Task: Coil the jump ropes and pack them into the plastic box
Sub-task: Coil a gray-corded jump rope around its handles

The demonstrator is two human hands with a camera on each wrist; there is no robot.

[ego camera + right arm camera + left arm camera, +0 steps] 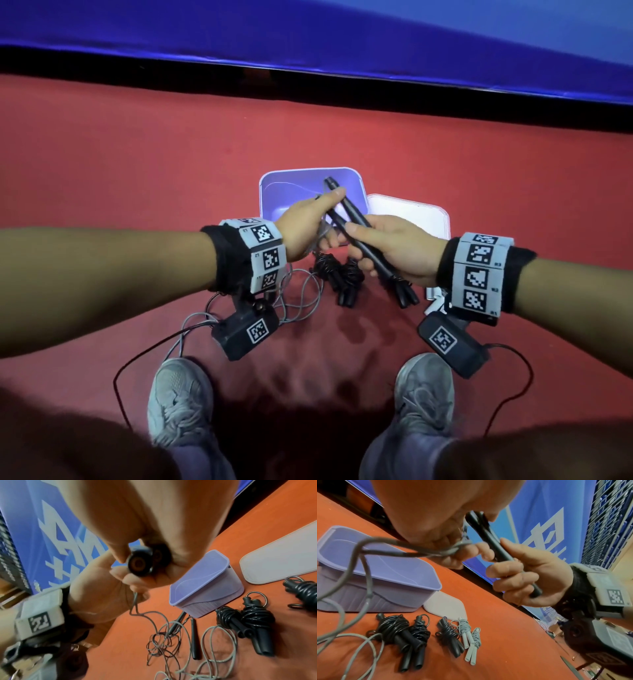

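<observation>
My right hand (363,240) grips a pair of long black rope handles (346,219), held together and slanting up over the purple plastic box (270,192). Their round butt ends (142,562) face the right wrist camera. My left hand (325,216) touches the handles near their top and pinches the grey cord (450,551) of the same rope in its curled fingers. The rest of that cord (301,294) trails in loose loops to the red floor. The box (388,574) stands open with nothing visible inside.
The white lid (414,212) lies right of the box. Several coiled ropes lie on the floor in front of it: black bundles (399,632) and grey ones (469,632). An uncoiled rope with thin black handles (193,635) lies tangled nearby. My shoes (181,401) are below.
</observation>
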